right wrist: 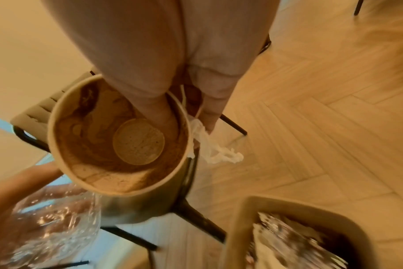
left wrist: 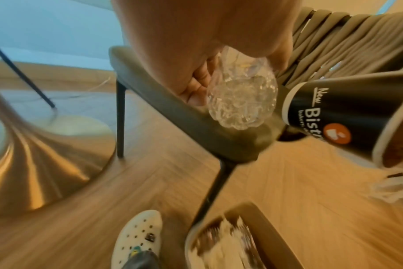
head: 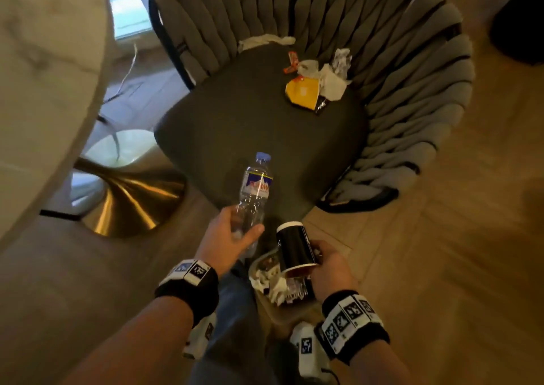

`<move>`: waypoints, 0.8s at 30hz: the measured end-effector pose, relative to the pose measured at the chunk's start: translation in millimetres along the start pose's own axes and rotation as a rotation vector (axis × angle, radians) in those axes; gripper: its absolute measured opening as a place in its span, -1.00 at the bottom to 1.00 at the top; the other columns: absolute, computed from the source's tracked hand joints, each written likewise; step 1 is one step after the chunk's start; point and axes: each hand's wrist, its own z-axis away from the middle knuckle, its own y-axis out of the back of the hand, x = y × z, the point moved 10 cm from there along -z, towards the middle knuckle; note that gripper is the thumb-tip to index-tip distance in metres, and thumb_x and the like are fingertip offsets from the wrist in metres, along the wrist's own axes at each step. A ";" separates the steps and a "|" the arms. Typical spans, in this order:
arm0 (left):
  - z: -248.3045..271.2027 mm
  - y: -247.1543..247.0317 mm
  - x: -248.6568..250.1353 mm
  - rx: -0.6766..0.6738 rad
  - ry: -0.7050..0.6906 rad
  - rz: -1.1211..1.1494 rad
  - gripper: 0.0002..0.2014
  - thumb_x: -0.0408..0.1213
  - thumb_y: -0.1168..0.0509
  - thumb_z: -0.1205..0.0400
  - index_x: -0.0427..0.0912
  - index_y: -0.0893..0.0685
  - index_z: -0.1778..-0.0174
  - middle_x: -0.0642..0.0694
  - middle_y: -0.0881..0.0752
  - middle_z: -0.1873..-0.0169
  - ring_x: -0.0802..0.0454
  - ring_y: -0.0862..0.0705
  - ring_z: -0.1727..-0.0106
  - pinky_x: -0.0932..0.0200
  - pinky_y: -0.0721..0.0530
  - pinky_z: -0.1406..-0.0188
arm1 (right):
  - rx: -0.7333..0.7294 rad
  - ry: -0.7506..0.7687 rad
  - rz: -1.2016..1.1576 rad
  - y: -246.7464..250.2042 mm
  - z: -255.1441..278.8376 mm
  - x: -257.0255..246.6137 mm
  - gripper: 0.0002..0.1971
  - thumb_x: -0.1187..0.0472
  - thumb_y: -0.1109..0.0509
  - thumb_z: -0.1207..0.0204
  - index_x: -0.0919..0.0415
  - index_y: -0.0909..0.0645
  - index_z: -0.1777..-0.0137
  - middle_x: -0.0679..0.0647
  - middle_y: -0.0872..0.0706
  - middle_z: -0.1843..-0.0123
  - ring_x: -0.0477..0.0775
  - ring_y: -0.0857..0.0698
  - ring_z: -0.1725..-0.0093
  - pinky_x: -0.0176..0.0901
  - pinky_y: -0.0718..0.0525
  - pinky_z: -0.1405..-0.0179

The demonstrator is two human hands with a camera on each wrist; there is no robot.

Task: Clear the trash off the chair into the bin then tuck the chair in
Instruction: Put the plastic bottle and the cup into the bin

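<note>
The left hand (head: 228, 239) has its fingers wrapped round the lower end of a clear plastic water bottle (head: 255, 189), blue cap pointing away from the person and out over the front edge of the chair (head: 259, 125). Just to the right of it, the right hand (head: 328, 262) grips a black paper cup (head: 294, 248) by its rim, thumb inside the coffee-stained interior, mouth tipped down and back towards the person; the wrist view also shows a scrap of crumpled white tissue (right wrist: 215, 149) pinched under the same fingers against the cup's outside. The two hands sit close together, bottle and cup almost touching. Directly below the right hand stands the beige bin (head: 290, 311), open-topped, with crumpled paper and wrappers already lying in it. Beyond both hands, far back on the dark seat and more to the right-hand side, a small heap of trash is left: a yellow wrapper (head: 303, 93), white crumpled paper (head: 334, 80) touching it, and a small orange wrapper (head: 291, 61) just behind. A pale strip of tissue (head: 265, 41) lies along the seat's back edge against the woven backrest. Off to the left of the left hand, the brass pedestal (head: 132, 205) of a pale round table (head: 44, 75) stands on the wooden floor (head: 441, 252)
</note>
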 end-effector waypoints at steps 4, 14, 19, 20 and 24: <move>56.1 -58.4 -60.2 -0.015 0.052 -0.026 -0.22 0.24 -0.54 -0.37 0.13 -0.43 -0.48 0.10 -0.48 -0.26 0.11 -0.55 -0.24 0.04 -0.60 -0.29 | 0.012 -0.038 0.120 -19.1 -4.0 94.8 -0.53 0.39 -0.34 -0.47 -0.10 -0.61 -0.29 -0.01 -0.80 -0.01 0.07 -0.76 -0.02 0.05 -0.74 -0.10; 49.2 -186.4 -184.2 -0.150 0.191 -0.009 -0.22 0.20 -0.57 -0.29 0.18 -0.46 -0.43 0.09 -0.70 -0.27 0.02 -0.67 -0.32 -0.01 -0.60 -0.36 | 0.132 -0.046 0.279 -62.8 -88.7 174.0 -0.48 0.38 -0.32 -0.54 0.00 -0.47 -0.47 0.21 -0.70 -0.26 0.25 -0.67 -0.26 0.03 -0.64 -0.18; 31.1 -210.8 -204.3 -0.245 0.251 -0.083 -0.05 0.07 -0.56 -0.44 0.01 -0.21 -0.69 -0.05 -0.63 -0.42 -0.05 -0.64 -0.37 -0.05 -0.57 -0.43 | 0.060 0.073 0.402 -89.3 -117.5 178.2 -0.41 0.12 -0.41 -0.50 -0.06 -0.40 -0.55 0.15 -0.62 -0.41 0.24 -0.60 -0.37 0.12 -0.57 -0.38; 32.0 -208.1 -203.3 -0.241 0.233 -0.122 -0.17 0.10 -0.52 -0.47 0.01 -0.33 -0.62 -0.04 -0.67 -0.36 -0.02 -0.66 -0.32 -0.07 -0.60 -0.39 | 0.064 0.085 0.416 -85.6 -115.5 177.7 -0.44 0.16 -0.37 -0.54 -0.06 -0.41 -0.55 0.15 -0.61 -0.43 0.22 -0.60 -0.38 0.06 -0.58 -0.36; 51.7 -165.8 -166.0 -0.146 0.167 -0.150 -0.66 0.06 -0.33 -0.65 0.04 -0.62 -0.30 0.03 -0.72 -0.10 0.12 -0.69 -0.07 0.12 -0.68 -0.14 | 0.069 0.087 0.426 -58.9 -88.7 166.4 -0.63 0.22 -0.30 -0.60 -0.07 -0.57 -0.38 0.12 -0.73 -0.23 0.17 -0.71 -0.17 -0.14 -0.61 0.04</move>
